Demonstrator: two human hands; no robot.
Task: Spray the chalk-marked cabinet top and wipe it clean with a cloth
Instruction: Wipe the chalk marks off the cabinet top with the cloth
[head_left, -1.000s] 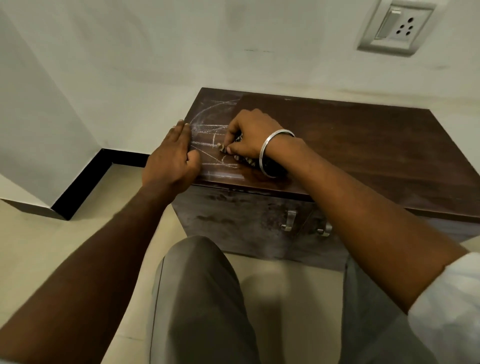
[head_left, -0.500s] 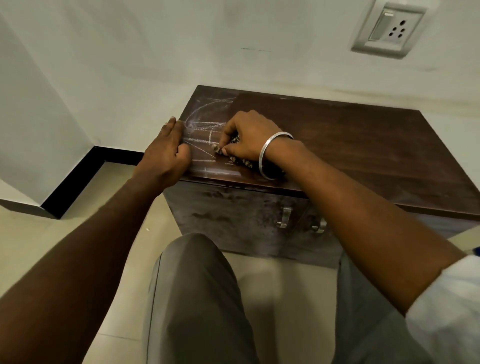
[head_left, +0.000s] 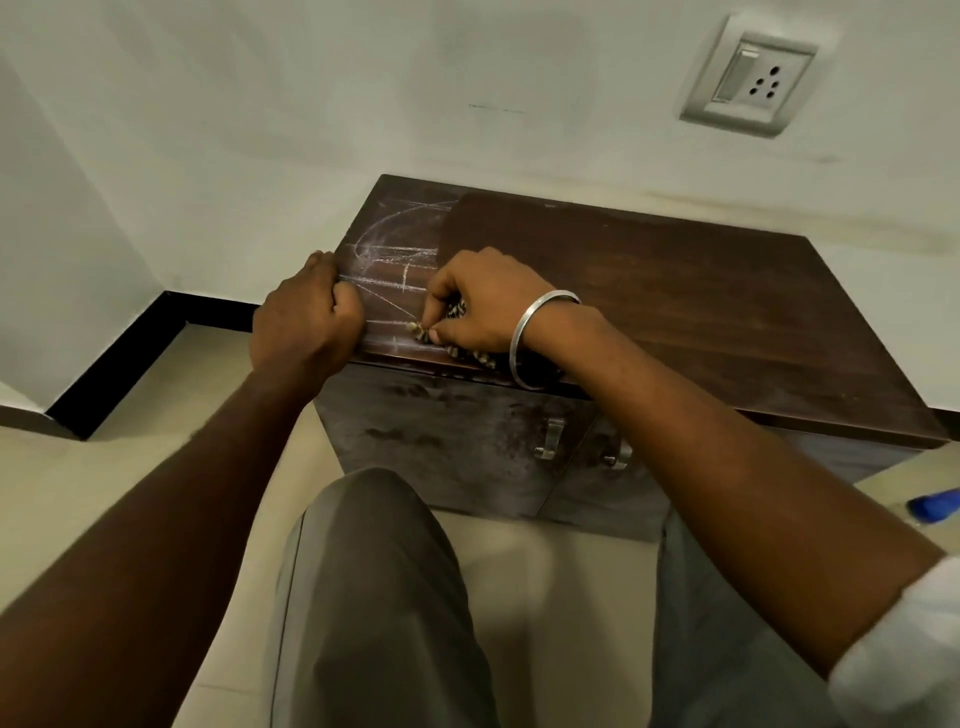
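Note:
A dark brown wooden cabinet top carries white chalk marks on its left part. My right hand, with a metal bangle at the wrist, grips a small patterned cloth and presses it on the top near the front edge, among the chalk lines. My left hand grips the cabinet's left front corner, fingers curled over the edge. Most of the cloth is hidden under my right hand.
The cabinet stands against a white wall with a switch and socket plate. Two metal door handles are on its front. A blue object lies on the tiled floor at right. My knees are right before the cabinet.
My right hand with the cloth has slid a little toward the front edge over the chalk. My left hand's fingers have curled more tightly round the corner.

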